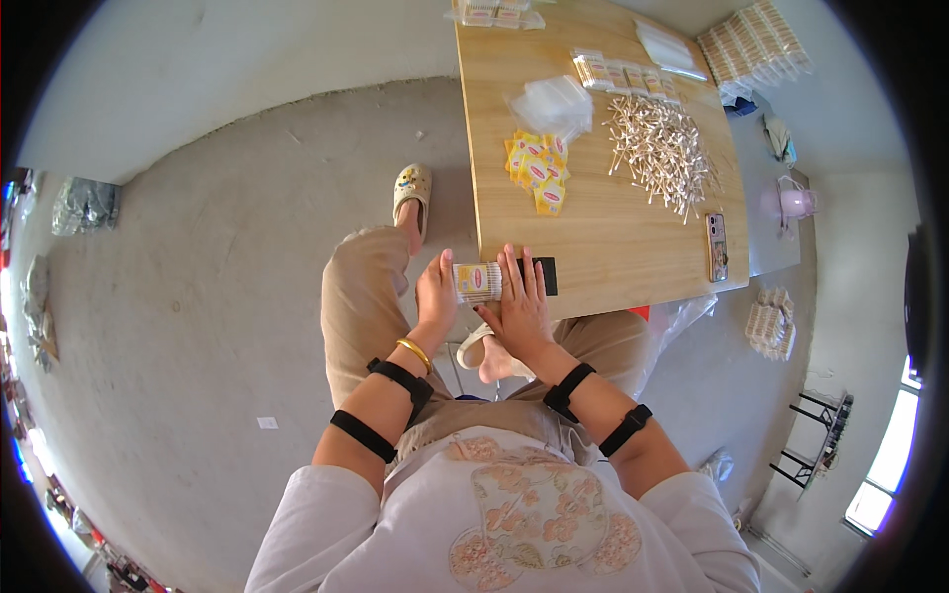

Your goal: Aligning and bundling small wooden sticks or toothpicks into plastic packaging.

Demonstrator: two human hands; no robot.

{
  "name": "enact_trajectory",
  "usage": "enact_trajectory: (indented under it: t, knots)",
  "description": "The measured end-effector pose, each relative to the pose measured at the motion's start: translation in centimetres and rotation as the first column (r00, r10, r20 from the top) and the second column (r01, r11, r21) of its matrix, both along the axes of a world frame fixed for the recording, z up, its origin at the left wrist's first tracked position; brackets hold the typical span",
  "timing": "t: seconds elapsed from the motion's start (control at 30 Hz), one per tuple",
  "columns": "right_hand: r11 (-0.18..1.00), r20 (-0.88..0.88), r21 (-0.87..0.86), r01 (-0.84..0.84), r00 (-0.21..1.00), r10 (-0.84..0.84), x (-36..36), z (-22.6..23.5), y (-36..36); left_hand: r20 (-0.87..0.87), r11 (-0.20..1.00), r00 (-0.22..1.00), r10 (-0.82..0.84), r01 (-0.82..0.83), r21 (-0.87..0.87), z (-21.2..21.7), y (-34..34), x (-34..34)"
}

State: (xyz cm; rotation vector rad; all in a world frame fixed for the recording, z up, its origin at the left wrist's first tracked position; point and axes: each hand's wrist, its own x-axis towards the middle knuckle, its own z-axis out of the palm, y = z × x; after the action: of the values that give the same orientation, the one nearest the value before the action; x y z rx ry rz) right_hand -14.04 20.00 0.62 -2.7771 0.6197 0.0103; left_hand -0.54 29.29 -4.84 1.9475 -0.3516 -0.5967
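Note:
At the table's near left corner, a clear pack of cotton swabs (pixel 477 282) with a yellow-and-white card inside lies between my hands. My left hand (pixel 435 293) grips its left end, with a gold bangle on that wrist. Across its right end rests my right hand (pixel 521 304), fingers straight and lying flat, thumb near the pack's lower edge. Those fingers also reach over a flat black object (pixel 550 276) at the table edge, partly hidden beneath them. Whether the black object touches the pack is hidden.
On the wooden table (pixel 613 277) lie yellow cards (pixel 539 170), clear plastic bags (pixel 556 107), a heap of loose cotton swabs (pixel 660 153), a row of filled packs (pixel 625 75) and a phone (pixel 717 247). More wrapped packs (pixel 756 44) are stacked beyond the far right corner.

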Motion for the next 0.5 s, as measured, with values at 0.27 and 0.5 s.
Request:
enact_trajectory:
  t: [0.27,0.5]
  knots:
    - [0.981,0.214,0.169,0.095,0.968,-0.131,-1.2,1.1,-0.5,-0.594,0.962,0.791,0.145,-0.254,-0.104,1.1,3.6,1.2]
    - [0.838,0.330,0.515,0.181,0.861,-0.388,-0.5,-2.4,-0.5,-0.639,0.926,0.769,-0.024,-0.223,-0.304,2.3,2.2,-1.7]
